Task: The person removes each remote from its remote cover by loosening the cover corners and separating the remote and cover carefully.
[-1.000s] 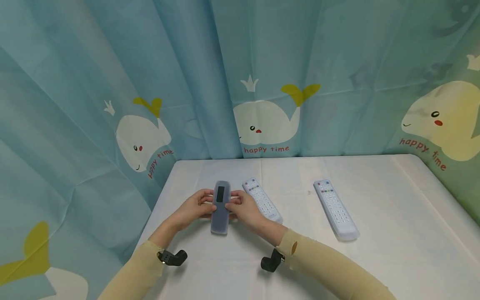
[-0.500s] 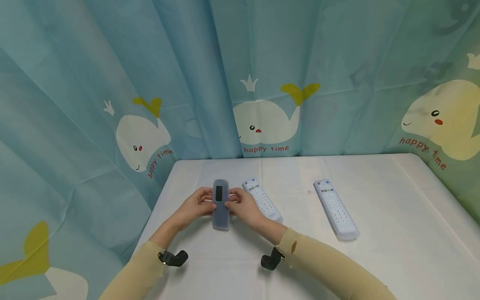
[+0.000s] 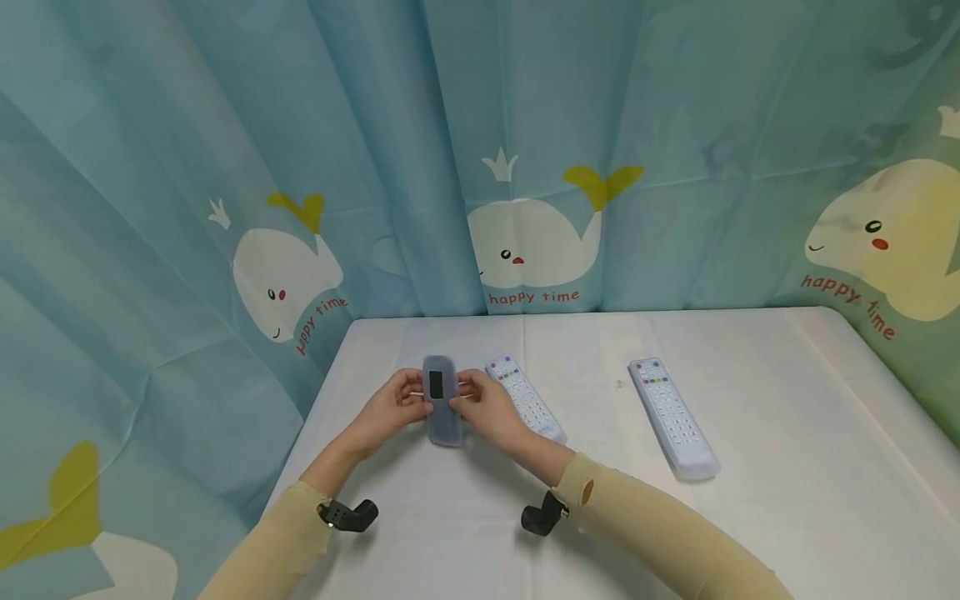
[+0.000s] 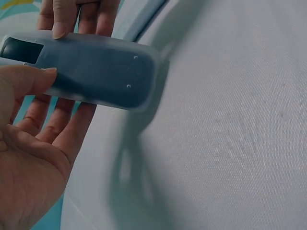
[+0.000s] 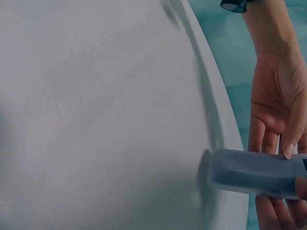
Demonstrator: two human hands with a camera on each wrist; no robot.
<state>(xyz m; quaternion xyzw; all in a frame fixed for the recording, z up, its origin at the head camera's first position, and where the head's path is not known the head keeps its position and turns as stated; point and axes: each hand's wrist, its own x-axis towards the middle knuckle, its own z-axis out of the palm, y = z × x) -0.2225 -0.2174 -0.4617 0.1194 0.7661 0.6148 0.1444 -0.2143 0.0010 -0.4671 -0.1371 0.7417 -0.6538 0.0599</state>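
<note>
Both hands hold a dark grey-blue remote control (image 3: 443,425) in a cloudy, see-through cover, just above the left part of the table. A black rectangular window shows near its far end. My left hand (image 3: 386,414) pinches its left edge, thumb on the upper face and fingers underneath. My right hand (image 3: 491,412) grips the opposite edge the same way. In the left wrist view the rounded near end of the remote control (image 4: 105,72) is uncovered by fingers. A white-buttoned remote control (image 3: 525,400) lies right behind my right hand, partly hidden by it.
Another pale remote control (image 3: 673,421) with white buttons lies slanted farther right on the white table (image 3: 795,467). A blue curtain (image 3: 405,167) with whale prints hangs behind the table and along its left side. Black wrist cameras (image 3: 351,516) hang at both sleeves.
The held remote control has tilted, so its near end has drawn away from me and it looks shorter. Both hands have shifted slightly away with it. The other remote controls stay put.
</note>
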